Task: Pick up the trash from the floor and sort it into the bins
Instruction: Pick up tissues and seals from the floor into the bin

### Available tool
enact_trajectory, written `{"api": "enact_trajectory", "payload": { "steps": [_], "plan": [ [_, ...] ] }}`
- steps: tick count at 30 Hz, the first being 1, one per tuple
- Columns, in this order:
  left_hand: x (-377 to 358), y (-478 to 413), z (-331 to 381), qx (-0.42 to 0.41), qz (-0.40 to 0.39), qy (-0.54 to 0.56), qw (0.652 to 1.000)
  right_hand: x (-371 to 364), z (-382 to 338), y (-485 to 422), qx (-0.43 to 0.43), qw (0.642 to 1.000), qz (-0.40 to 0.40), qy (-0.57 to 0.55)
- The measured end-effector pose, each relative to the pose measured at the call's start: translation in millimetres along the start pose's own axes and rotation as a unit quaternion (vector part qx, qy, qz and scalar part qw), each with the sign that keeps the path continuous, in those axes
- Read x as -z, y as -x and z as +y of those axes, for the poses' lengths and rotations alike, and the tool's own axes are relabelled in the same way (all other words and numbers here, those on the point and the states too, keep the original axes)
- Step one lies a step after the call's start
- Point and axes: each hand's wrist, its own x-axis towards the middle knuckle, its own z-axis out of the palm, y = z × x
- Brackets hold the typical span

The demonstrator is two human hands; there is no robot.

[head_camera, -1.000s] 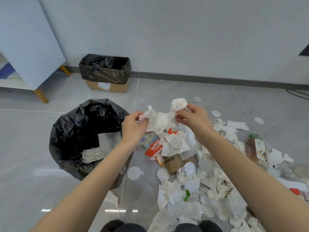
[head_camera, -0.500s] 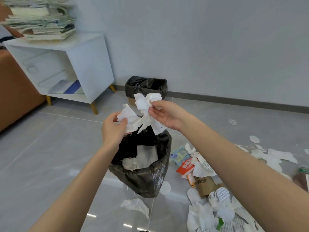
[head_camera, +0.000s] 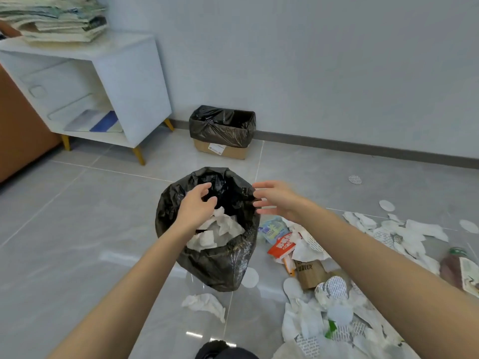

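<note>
Our left hand and right hand hang empty, loose-fingered, over the bin; tissue inside; litter left at four o'clock.

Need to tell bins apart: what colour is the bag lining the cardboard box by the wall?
The bag is black, clearest in the head view.

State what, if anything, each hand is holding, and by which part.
Nothing. The left hand and right hand are both empty, fingers loose, above the black-lined bin.
</note>
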Motion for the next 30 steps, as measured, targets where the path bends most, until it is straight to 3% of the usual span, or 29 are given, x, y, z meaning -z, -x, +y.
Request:
{"api": "enact_trajectory", "payload": {
  "steps": [5, 11, 20, 25, 28, 30],
  "plan": [
    [-45, 8, 29, -0.075, -0.021, -0.003, 0.997, 48, 35, 19, -0.002, 0.997, 0.076, 0.025],
    [-122, 22, 42, -0.169, -0.08, -0.041, 0.982, 99, 112, 43, -0.083, 0.985, 0.137, 0.059],
    [-215, 25, -42, -0.088, -0.252, -0.146, 0.953, 108, 233, 45, -0.173, 0.967, 0.118, 0.147],
    [-247, 39, -95, -0.046, -0.382, -0.247, 0.889, 97, 288, 36, -0.122, 0.947, 0.091, 0.283],
    [-264, 51, -120, -0.063, -0.448, -0.309, 0.837, 89, 312, 27, -0.116, 0.931, 0.068, 0.34],
    [-270, 61, -131, -0.087, -0.453, -0.341, 0.819, 83, 322, 24, -0.116, 0.907, 0.088, 0.394]
  ]
}}
